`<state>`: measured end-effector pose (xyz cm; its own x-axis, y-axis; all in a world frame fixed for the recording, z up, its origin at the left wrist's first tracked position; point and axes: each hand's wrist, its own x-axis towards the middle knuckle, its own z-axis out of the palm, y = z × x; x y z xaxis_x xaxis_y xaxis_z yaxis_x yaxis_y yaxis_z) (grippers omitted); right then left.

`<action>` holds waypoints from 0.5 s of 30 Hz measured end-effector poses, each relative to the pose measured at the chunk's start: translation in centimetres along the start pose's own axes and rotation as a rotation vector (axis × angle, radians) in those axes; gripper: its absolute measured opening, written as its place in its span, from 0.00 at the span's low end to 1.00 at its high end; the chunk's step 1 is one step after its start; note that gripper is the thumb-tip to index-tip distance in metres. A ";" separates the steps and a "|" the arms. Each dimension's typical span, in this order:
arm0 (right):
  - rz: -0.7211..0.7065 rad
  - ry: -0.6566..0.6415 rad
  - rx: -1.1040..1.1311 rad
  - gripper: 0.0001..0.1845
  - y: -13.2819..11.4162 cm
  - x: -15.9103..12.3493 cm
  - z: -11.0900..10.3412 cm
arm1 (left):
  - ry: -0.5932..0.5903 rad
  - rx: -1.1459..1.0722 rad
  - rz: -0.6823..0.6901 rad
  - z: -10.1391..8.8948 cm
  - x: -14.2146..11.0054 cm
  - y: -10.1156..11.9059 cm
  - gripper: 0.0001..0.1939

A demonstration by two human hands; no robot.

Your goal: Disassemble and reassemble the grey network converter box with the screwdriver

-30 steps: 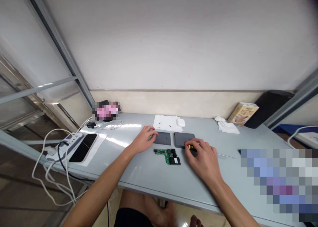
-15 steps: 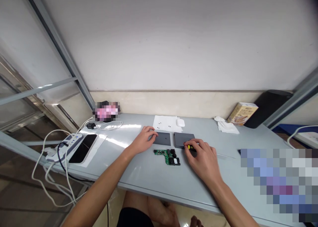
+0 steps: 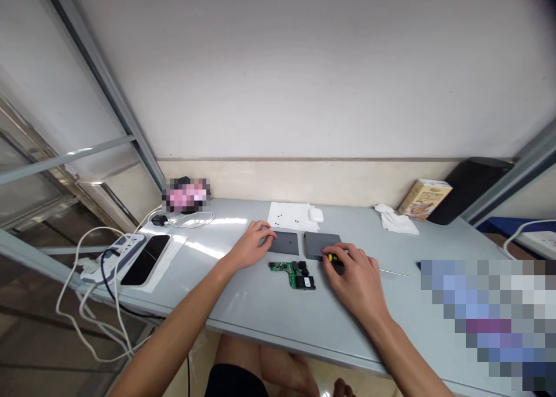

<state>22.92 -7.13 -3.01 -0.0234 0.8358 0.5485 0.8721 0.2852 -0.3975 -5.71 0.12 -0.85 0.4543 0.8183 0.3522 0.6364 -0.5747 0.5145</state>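
Note:
My left hand [image 3: 251, 245] rests at the left end of a thin dark grey panel [image 3: 286, 243], its fingertips spread on the edge and apparently not wrapped round it. A screwdriver with a black and yellow handle [image 3: 333, 259] is in my right hand [image 3: 357, 272]. Its thin shaft points right from under the palm, low over the table. My right fingertips are against the front edge of a thicker dark grey case [image 3: 320, 245]. In front of both grey pieces lies a green circuit board [image 3: 290, 272] with black components.
Small dark screws lie on a white paper [image 3: 289, 214] near the wall, beside a white earbud case [image 3: 315, 215]. A phone [image 3: 146, 261] and a power strip [image 3: 117, 258] are at left. Crumpled tissue [image 3: 397, 220], a yellow box [image 3: 424, 200] and a black cylinder [image 3: 469, 189] stand right.

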 end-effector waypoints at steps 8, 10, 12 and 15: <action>0.005 -0.008 0.002 0.09 0.1 0.0 0.1 | -0.012 -0.008 -0.009 -0.1 0.0 0.0 0.11; 0.006 -0.007 0.000 0.09 0.1 0.0 0.1 | -0.014 -0.011 -0.007 0.0 0.0 -0.1 0.11; 0.004 -0.002 0.001 0.09 0.1 0.0 0.0 | -0.016 -0.014 -0.009 0.0 0.0 -0.1 0.11; 0.001 0.005 0.004 0.10 0.0 0.0 -0.1 | -0.021 -0.016 -0.012 0.0 0.0 0.0 0.11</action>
<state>22.91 -7.14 -2.94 -0.0202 0.8340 0.5514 0.8702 0.2862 -0.4010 -5.77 0.13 -0.84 0.4600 0.8245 0.3295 0.6318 -0.5647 0.5309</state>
